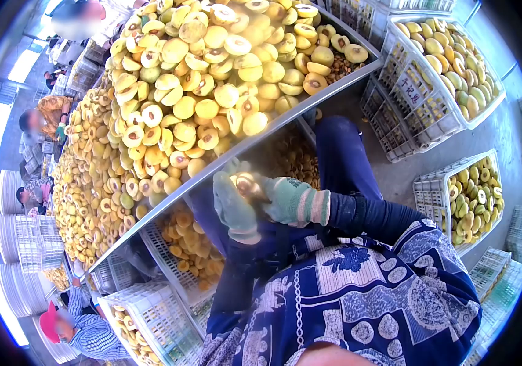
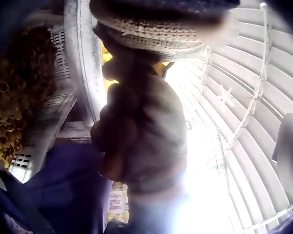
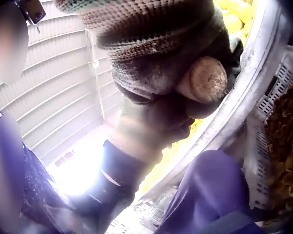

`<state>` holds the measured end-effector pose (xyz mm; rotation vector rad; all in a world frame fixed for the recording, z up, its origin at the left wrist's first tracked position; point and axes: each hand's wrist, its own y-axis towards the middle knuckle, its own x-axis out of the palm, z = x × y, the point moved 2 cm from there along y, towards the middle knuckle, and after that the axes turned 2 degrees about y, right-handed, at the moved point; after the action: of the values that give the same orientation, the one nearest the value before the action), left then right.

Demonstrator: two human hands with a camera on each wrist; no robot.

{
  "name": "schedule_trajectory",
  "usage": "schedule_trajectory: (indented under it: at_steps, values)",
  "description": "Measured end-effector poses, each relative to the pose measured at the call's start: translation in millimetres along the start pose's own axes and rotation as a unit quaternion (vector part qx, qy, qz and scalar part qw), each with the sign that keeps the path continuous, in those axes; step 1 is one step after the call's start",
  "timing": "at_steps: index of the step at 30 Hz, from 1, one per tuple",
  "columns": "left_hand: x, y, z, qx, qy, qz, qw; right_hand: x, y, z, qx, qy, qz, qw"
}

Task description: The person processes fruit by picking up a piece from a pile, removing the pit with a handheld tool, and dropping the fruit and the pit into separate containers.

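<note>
In front of my lap, close to the metal table edge, my left hand (image 1: 235, 204) in a pale work glove holds a yellow peach half (image 1: 247, 185) by its sides. Against it works my right hand (image 1: 291, 200), in a green and white knitted glove with a striped cuff. The right fist grips a tool with a round wooden handle (image 3: 207, 80), whose butt end sticks out of the glove in the right wrist view. Its working end is hidden between the hands. Both hands look dark in the left wrist view.
Halved peaches (image 1: 184, 107) lie heaped on the table behind its raised metal rim (image 1: 236, 160). Crates with fruit stand below the rim, including a crate (image 1: 191, 293) at left. More full crates (image 1: 420, 104) stand at right. Several people sit along the far side.
</note>
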<state>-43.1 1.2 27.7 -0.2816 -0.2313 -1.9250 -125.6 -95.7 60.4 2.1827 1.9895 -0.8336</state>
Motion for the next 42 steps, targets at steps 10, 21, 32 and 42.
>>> schedule_trajectory:
  at_steps: [10, 21, 32, 42]
  values:
    - [-6, -1, 12, -0.075, -0.006, 0.007, 0.997, 33, 27, 54, -0.043, 0.205, -0.086, 0.974]
    - [-10, -1, 13, 0.22, 0.213, -0.143, 0.941, 16, 17, 6, 0.136, 0.555, -0.006, 0.821]
    - [-6, 7, 6, -0.015, -0.027, -0.026, 0.999, 19, 8, 1, 0.087, 0.427, 0.045, 0.899]
    - [1, 2, 5, -0.035, 0.022, 0.007, 0.999, 22, 12, 27, -0.045, 0.1, 0.065, 0.992]
